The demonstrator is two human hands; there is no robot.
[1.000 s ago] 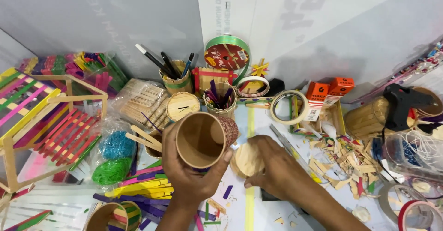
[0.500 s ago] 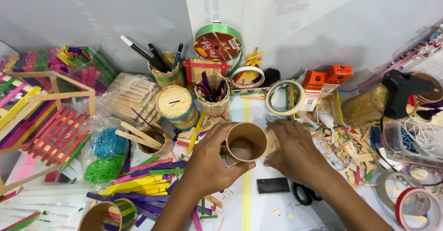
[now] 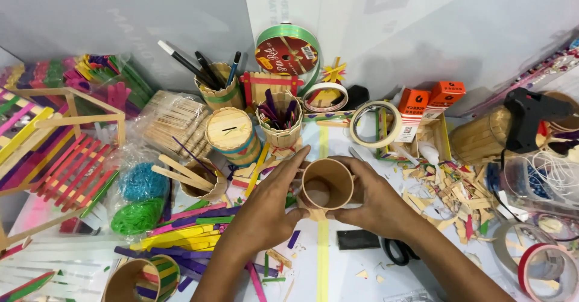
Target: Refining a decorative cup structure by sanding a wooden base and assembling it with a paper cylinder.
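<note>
Cardboard tube (image 3: 324,184) upright at table centre, open end up, over yellow tape line (image 3: 322,247). My left hand (image 3: 265,208) and right hand (image 3: 374,199) grip its sides, fingers curled around. Stick-covered cup (image 3: 279,121) of pens just behind; black scissors (image 3: 395,251) near right wrist.

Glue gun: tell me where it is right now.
In the head view, the black glue gun lies at the far right of the table, beside the orange boxes and above a clear plastic tub.
</note>
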